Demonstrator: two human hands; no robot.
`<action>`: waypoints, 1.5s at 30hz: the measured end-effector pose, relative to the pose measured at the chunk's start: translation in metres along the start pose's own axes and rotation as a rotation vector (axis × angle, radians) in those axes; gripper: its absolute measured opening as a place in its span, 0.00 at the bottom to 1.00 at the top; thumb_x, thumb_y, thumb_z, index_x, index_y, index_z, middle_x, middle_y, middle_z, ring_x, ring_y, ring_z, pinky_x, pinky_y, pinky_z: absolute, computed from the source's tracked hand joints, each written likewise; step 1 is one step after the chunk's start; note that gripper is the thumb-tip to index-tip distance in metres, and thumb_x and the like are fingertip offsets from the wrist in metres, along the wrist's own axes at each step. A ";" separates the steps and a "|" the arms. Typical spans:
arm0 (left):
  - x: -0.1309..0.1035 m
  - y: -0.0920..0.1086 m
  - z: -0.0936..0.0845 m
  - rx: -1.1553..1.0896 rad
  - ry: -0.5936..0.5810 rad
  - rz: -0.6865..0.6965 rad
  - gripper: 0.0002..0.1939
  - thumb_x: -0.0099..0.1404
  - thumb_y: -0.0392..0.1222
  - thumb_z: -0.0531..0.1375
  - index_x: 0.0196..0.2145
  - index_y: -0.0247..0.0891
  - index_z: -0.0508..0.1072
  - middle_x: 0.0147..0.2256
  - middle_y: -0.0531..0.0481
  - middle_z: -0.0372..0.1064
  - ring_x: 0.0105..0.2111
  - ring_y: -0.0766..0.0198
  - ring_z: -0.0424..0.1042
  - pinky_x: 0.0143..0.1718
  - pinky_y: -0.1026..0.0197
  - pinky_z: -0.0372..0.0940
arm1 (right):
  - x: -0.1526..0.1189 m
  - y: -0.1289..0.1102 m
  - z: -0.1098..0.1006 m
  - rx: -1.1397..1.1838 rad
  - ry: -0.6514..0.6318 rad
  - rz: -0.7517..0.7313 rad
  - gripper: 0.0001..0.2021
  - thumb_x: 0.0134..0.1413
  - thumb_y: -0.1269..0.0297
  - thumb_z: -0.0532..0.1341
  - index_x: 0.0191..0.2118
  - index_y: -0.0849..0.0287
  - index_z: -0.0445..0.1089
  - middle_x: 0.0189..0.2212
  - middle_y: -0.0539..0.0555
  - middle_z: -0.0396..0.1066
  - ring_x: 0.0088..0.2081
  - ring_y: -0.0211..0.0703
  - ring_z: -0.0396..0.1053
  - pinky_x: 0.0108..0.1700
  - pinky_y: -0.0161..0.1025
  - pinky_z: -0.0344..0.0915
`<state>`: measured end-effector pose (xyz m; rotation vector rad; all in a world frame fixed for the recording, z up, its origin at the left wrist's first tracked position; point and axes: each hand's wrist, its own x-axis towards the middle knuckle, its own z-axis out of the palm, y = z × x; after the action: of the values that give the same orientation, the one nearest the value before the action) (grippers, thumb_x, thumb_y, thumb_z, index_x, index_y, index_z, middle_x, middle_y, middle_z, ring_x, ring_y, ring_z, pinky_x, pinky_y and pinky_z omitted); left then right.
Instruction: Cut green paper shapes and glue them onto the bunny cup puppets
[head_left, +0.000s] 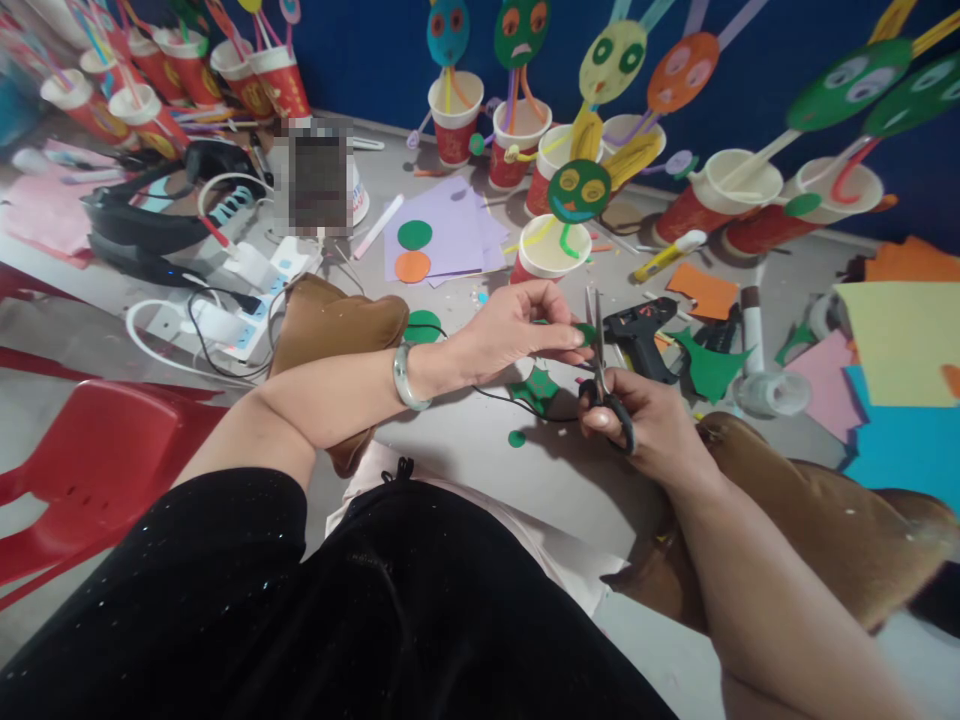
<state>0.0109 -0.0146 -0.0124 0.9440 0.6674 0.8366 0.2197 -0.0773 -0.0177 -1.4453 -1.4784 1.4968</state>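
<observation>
My left hand [525,328] pinches a small piece of green paper [585,334] between thumb and fingers. Close beside it, my right hand [645,415] is wrapped round the black handles of a pair of scissors [598,365]. The blades point away from me, slightly apart, right at the green piece. Below the hands lie a jagged green paper scrap [536,388] and a small green paper disc [517,438] on the table. Just beyond the scissors rests a black glue gun [643,335]. A paper cup [551,248] with a green face figure stands in front of my hands.
More red-and-white cups with paper faces [613,60] line the back wall. Green and orange circles lie on purple paper [450,225]. A power strip [259,320] with cables is at left. A yellow cutter knife [670,256], a tape roll [772,385] and coloured sheets [907,345] are at right.
</observation>
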 end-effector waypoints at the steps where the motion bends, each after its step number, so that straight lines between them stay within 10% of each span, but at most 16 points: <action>1: 0.000 0.000 0.000 -0.001 0.000 -0.004 0.24 0.58 0.44 0.78 0.31 0.38 0.64 0.30 0.57 0.72 0.36 0.61 0.83 0.49 0.51 0.79 | 0.000 0.000 0.000 -0.003 -0.001 -0.003 0.35 0.27 0.30 0.80 0.24 0.57 0.69 0.18 0.51 0.70 0.22 0.38 0.62 0.24 0.34 0.58; 45: -0.002 0.005 0.003 0.033 0.017 0.021 0.30 0.51 0.50 0.81 0.30 0.39 0.62 0.27 0.59 0.71 0.32 0.66 0.81 0.41 0.59 0.79 | -0.002 -0.003 0.001 0.022 -0.002 0.003 0.36 0.25 0.30 0.80 0.23 0.57 0.68 0.16 0.49 0.67 0.20 0.35 0.58 0.23 0.33 0.53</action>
<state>0.0109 -0.0156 -0.0066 0.9765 0.6888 0.8549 0.2182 -0.0787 -0.0143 -1.4340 -1.4572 1.5117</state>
